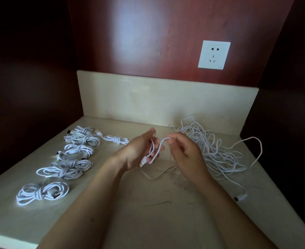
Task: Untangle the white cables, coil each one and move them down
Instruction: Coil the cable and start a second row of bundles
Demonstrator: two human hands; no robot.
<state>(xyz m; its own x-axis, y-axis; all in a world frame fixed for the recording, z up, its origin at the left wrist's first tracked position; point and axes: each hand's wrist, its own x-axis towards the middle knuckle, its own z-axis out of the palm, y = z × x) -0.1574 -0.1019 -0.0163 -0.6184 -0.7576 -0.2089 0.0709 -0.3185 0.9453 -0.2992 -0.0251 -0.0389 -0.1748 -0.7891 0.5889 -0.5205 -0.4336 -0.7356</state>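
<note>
Both hands are winding one cable (158, 150) above the counter (148, 203): left hand (139, 151) holding loops, right hand (182, 150) pinching the strand. Next, likely feeding slack from the tangle (214, 150); coils (72, 159) are lying left.

Coiled cables (70, 159) lay in a row on the desk's (157, 212) left; the tangled pile (212, 150) lay far right, below the wall socket (214, 55).

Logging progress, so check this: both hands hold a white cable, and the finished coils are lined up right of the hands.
Wrong side: the head view shows the finished coils lined up left of the hands; the tangled pile lies right. The left hand and right hand do hold a white cable.
</note>
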